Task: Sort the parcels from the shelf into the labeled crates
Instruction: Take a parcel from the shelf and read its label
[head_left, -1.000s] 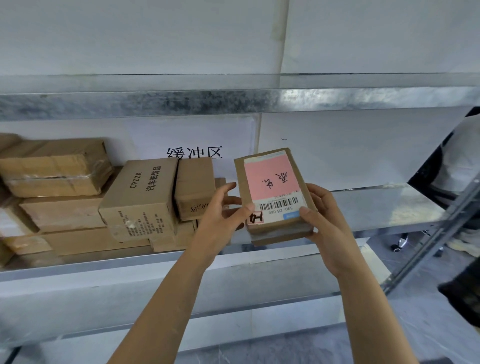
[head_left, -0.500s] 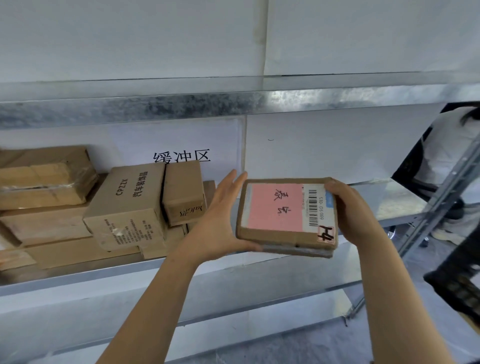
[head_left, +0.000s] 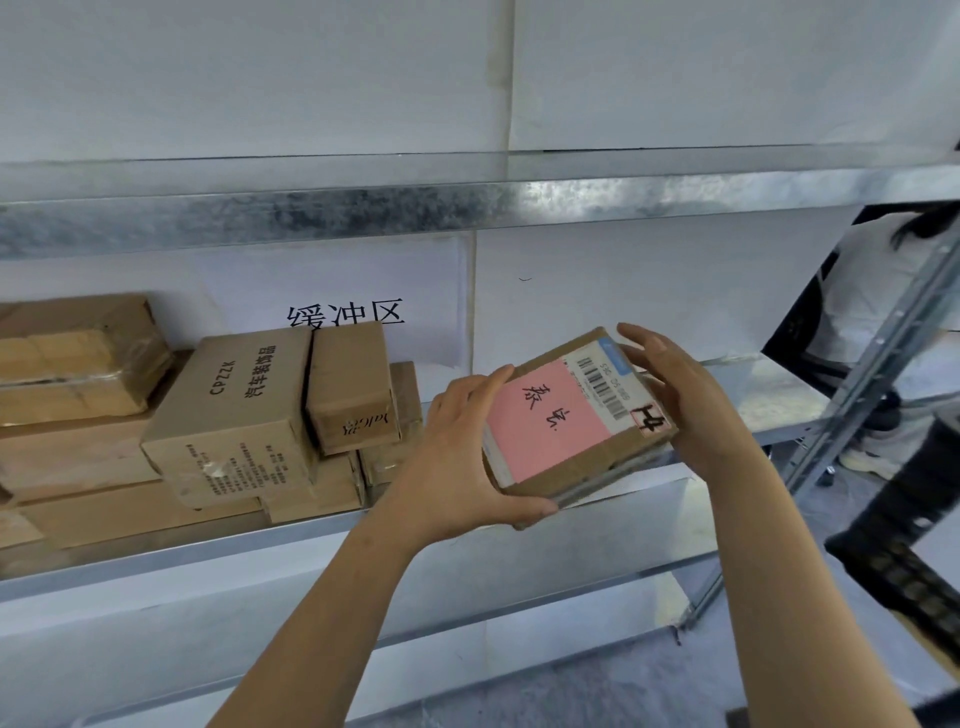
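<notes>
While parcel (head_left: 561, 431) tilts before shelf (head_left: 156, 551) | left grip (head_left: 457, 457) clamps it | right grip (head_left: 691, 400) too

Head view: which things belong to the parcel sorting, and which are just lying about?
Job: pink-labelled parcel, held by left hand and right hand; stacked boxes waiting on the shelf.
Just there: paper sign on the wall; bystander at the right.

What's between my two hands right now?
The head view shows a flat cardboard parcel, gripped at its ends by the left hand and right hand.
</notes>
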